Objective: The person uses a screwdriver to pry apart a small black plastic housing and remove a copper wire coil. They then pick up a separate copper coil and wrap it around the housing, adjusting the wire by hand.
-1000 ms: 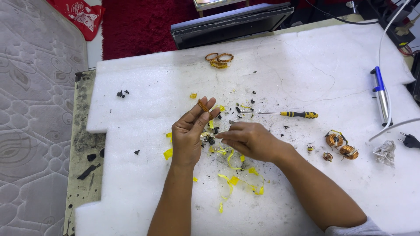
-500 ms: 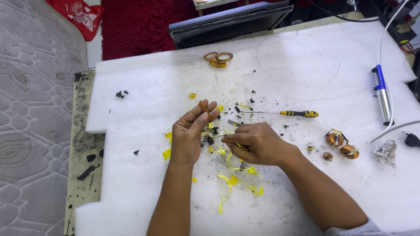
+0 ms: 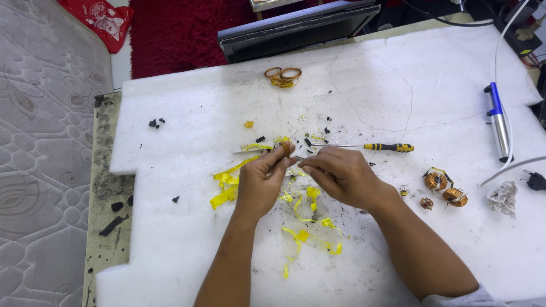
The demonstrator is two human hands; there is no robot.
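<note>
Just below the screwdriver (image 3: 364, 147), the left hand (image 3: 263, 185) pinched a small copper part (image 3: 286, 148) steady while the right hand (image 3: 340, 175), fingers pressed together, picked at it.

- A white foam sheet (image 3: 170, 244) covers a worn, dark-stained table (image 3: 105, 187), whose bare top shows along the left edge.
- Black fragments (image 3: 114, 219) lie on that bare strip.
- Yellow tape scraps (image 3: 227, 185) are scattered across the middle of the foam.
- A yellow-and-black-handled screwdriver (image 3: 389, 147) lies flat, just beyond the scraps.
- Loose copper wire rings (image 3: 282, 76) rest near the far edge.
- Two copper-wound toroid coils (image 3: 446, 187) sit to the right, touching each other.
- A blue-and-silver pen-shaped tool (image 3: 497, 122) lies near the right edge, beside a white cable (image 3: 509, 167).
- A black plug (image 3: 534, 180) and a crumpled pale wad (image 3: 501, 198) lie at the far right.
- Small black bits (image 3: 154, 122) dot the left of the foam.
</note>
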